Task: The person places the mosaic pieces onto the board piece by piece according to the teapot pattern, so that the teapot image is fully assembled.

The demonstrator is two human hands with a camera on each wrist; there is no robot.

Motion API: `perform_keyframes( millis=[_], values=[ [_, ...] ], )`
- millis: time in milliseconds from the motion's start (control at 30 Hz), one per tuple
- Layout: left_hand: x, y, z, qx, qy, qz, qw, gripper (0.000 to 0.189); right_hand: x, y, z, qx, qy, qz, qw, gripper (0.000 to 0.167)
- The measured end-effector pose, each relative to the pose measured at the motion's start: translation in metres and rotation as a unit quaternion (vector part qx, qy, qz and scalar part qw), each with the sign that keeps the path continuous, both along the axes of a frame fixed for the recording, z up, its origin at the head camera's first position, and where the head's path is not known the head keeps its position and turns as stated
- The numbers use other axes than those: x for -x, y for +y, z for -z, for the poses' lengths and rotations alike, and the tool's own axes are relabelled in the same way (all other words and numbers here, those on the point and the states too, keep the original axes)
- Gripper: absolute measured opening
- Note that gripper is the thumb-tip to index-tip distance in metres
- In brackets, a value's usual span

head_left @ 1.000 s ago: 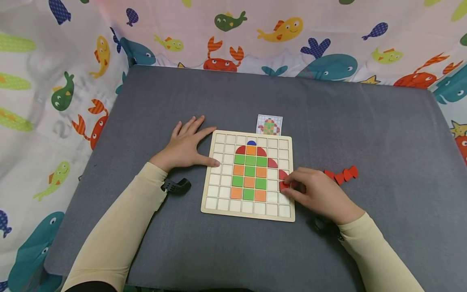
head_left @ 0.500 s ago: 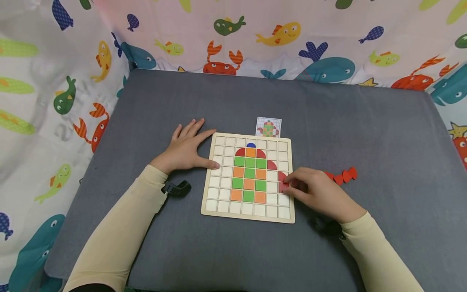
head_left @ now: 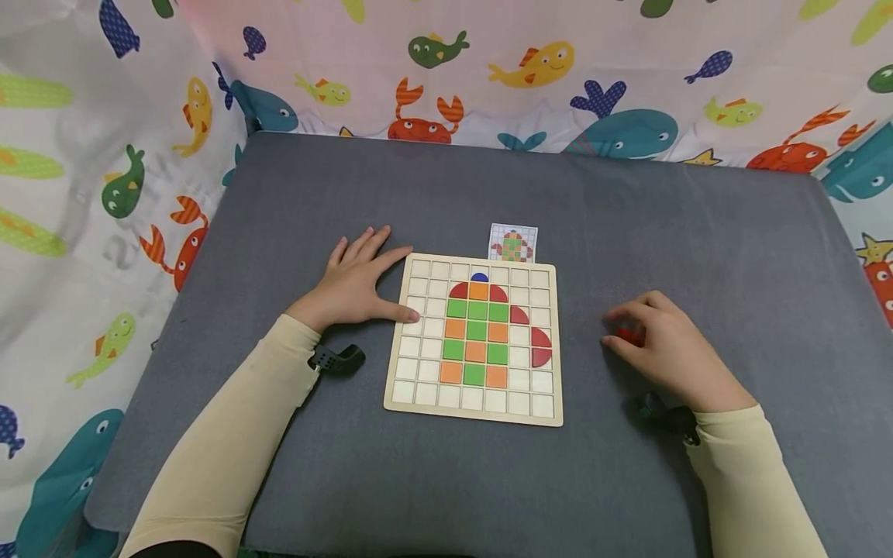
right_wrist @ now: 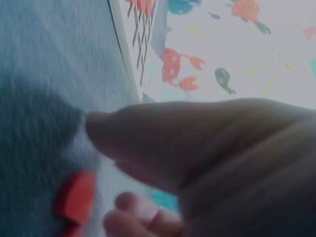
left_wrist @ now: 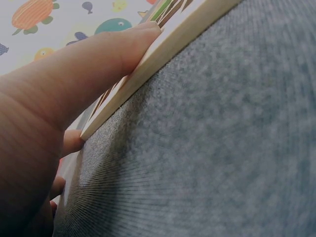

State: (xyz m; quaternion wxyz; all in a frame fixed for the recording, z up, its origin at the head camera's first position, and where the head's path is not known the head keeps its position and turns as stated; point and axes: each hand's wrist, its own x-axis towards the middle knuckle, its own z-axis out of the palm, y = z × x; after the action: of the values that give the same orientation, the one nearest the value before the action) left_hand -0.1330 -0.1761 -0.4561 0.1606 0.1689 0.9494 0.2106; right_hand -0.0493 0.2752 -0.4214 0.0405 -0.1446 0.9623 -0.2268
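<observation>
A wooden grid board [head_left: 473, 419] lies on the table, holding orange and green squares, red quarter-round tiles and a blue half-round tile [head_left: 480, 277]. At its right side, two red quarter-round tiles [head_left: 541, 357] sit one above the other. My left hand [head_left: 349, 291] lies spread at the board's left edge; in the left wrist view its thumb [left_wrist: 108, 52] rests over the rim. My right hand [head_left: 677, 356] hovers over loose red tiles [head_left: 631, 335], mostly hidden beneath it. In the right wrist view, a red tile [right_wrist: 77, 197] lies apart from the thumb [right_wrist: 138, 133].
A small pattern card [head_left: 512, 242] lies against the board's far edge, showing a similar coloured figure. The grey table [head_left: 593, 209] is bordered behind and at the left by a sea-animal printed cloth [head_left: 335, 46].
The right hand has left the lower red tile in its cell at the board's right and moved right, over the loose red tiles. The left hand has stayed in place.
</observation>
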Motion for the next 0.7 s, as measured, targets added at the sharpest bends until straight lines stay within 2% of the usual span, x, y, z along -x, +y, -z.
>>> perform_keyframes(
  millis=[167,467,567,700],
  values=[
    [-0.001,0.000,-0.001,-0.001,0.000,-0.001,1.0000,0.119,0.001,0.013,-0.003,-0.016,-0.039,0.018,0.9989,0.031],
    [0.000,0.001,-0.001,0.000,0.000,-0.003,1.0000,0.119,0.005,0.014,0.000,-0.013,-0.060,-0.008,0.9981,0.018],
    [0.000,0.002,-0.001,-0.001,0.001,-0.004,1.0000,0.118,0.005,0.011,0.001,-0.009,-0.059,-0.014,0.9981,0.013],
    [-0.001,0.002,-0.001,0.000,0.002,-0.005,1.0000,0.118,0.003,0.004,0.002,0.007,-0.032,-0.024,0.9992,0.010]
  ],
)
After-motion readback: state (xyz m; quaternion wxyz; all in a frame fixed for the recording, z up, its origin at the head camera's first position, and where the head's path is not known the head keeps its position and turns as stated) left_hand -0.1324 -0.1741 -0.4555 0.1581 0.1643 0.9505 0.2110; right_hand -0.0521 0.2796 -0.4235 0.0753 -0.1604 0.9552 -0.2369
